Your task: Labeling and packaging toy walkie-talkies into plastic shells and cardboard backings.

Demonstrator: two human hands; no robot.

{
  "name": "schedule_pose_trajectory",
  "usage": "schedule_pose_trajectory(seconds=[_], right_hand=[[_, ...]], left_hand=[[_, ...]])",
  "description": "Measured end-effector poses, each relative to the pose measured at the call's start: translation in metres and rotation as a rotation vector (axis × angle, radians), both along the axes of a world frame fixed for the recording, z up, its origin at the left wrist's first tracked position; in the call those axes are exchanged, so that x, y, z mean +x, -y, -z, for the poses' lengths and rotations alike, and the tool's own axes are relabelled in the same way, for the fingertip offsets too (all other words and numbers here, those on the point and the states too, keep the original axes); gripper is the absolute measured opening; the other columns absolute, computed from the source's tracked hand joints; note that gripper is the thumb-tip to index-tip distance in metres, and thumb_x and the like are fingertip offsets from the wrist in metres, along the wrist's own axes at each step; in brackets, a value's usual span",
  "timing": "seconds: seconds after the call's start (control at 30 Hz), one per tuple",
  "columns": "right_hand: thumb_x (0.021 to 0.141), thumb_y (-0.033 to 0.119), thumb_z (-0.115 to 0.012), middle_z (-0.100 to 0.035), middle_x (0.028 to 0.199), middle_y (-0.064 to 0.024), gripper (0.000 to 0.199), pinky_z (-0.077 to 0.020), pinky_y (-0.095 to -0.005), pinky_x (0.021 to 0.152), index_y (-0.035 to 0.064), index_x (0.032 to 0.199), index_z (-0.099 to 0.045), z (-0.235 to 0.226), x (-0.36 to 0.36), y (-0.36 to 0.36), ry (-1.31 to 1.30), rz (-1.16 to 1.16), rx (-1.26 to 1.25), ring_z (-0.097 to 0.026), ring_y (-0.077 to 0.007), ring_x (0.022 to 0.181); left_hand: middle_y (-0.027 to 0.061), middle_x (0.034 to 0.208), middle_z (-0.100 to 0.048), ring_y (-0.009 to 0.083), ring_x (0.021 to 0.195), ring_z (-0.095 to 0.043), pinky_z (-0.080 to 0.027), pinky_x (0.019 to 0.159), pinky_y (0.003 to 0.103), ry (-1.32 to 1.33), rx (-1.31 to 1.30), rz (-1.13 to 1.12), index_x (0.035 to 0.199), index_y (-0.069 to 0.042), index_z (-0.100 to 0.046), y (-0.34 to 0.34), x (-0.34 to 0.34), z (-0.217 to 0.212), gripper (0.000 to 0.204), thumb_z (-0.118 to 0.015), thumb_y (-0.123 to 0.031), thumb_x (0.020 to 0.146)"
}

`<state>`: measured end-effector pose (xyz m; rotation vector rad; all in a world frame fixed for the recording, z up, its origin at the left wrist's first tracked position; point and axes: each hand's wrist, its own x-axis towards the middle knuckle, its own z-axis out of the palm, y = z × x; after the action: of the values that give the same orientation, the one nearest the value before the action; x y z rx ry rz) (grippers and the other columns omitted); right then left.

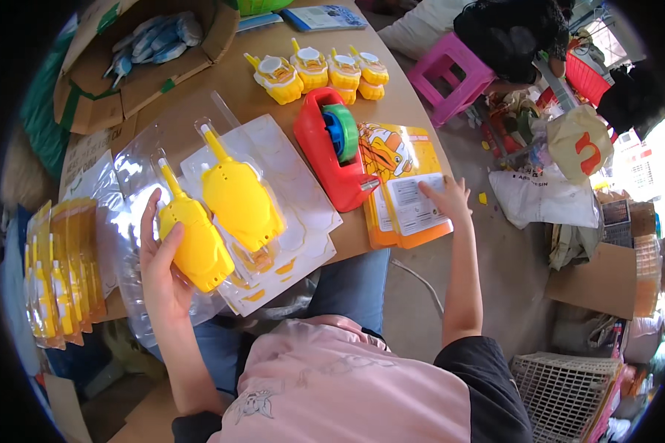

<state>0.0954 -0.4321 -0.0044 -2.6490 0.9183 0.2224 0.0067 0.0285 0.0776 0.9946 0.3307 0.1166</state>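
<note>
Two yellow toy walkie-talkies lie side by side in clear plastic blister packaging in front of me. My left hand [162,269] is closed around the edge of the nearer walkie-talkie [199,247], thumb on top and fingers at its left side. The other walkie-talkie [242,203] sits to its right, antenna pointing away. White printed sheets [303,214] are underneath. At the right table edge, my right hand [452,201] is open with fingers spread, touching a stack of orange backing cards [391,159] printed with a cartoon duck.
A red tape dispenser [325,151] with green tape stands between the sheets and cards. Several small yellow walkie-talkies [279,80] are grouped at the back. An open cardboard box [92,92] holds blue-white items; packed sets [63,273] stand left. A person sits near a pink stool [451,77].
</note>
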Motion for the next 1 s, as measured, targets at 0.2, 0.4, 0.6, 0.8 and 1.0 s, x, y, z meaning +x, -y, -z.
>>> schedule_pose_trajectory(seconds=[0.2,0.4,0.6,0.8,1.0], right_hand=[[0.068,0.020,-0.080,-0.060,0.105,-0.0079,0.037,-0.0474,-0.0341,0.077,0.0053,0.096,-0.061,-0.021,-0.002,0.007,0.930,-0.067,0.189,-0.060,-0.0230,0.090],[0.092,0.008,-0.054,-0.061,0.104,-0.0039,0.019,-0.0486,-0.0289,0.079,0.0043,0.111,-0.052,-0.125,-0.005,-0.036,1.241,-0.254,1.369,-0.059,-0.0134,0.095],[0.091,0.007,-0.056,-0.063,0.109,-0.0069,0.026,-0.0532,-0.0315,0.080,0.0035,0.115,-0.051,-0.131,0.020,-0.127,1.017,-0.404,1.553,-0.063,-0.0167,0.097],[0.085,0.010,-0.065,-0.065,0.099,-0.0156,0.041,-0.0581,-0.0327,0.069,-0.0013,0.118,-0.045,-0.124,0.018,-0.148,0.774,-0.425,1.383,-0.067,-0.0214,0.088],[0.082,0.010,-0.067,-0.064,0.104,-0.0127,0.038,-0.0518,-0.0270,0.077,-0.0007,0.115,-0.051,-0.115,-0.005,-0.167,0.500,-0.537,1.304,-0.063,-0.0156,0.092]], left_hand=[[0.0154,0.121,-0.055,0.0248,0.106,-0.060,-0.049,0.091,0.035,-0.003,0.137,0.128,0.138,-0.011,-0.037,0.003,-0.006,-0.004,0.066,-0.063,0.000,0.079],[0.0120,0.112,-0.059,0.0209,0.103,-0.059,-0.047,0.091,0.030,-0.079,0.124,0.563,0.138,-0.009,-0.038,-0.008,-0.006,-0.004,0.076,-0.070,-0.001,0.069],[0.0108,0.111,-0.060,0.0196,0.101,-0.059,-0.045,0.092,0.029,-0.067,0.084,0.757,0.139,-0.008,-0.037,0.000,-0.008,-0.013,0.084,-0.076,-0.005,0.065],[0.0108,0.115,-0.058,0.0195,0.106,-0.057,-0.043,0.094,0.028,-0.036,0.088,0.701,0.138,-0.006,-0.037,-0.012,-0.014,-0.013,0.083,-0.075,-0.004,0.065],[0.0099,0.123,-0.054,0.0206,0.115,-0.051,-0.038,0.099,0.031,0.002,0.139,0.624,0.136,-0.003,-0.037,-0.010,-0.009,0.002,0.081,-0.077,-0.004,0.066]])
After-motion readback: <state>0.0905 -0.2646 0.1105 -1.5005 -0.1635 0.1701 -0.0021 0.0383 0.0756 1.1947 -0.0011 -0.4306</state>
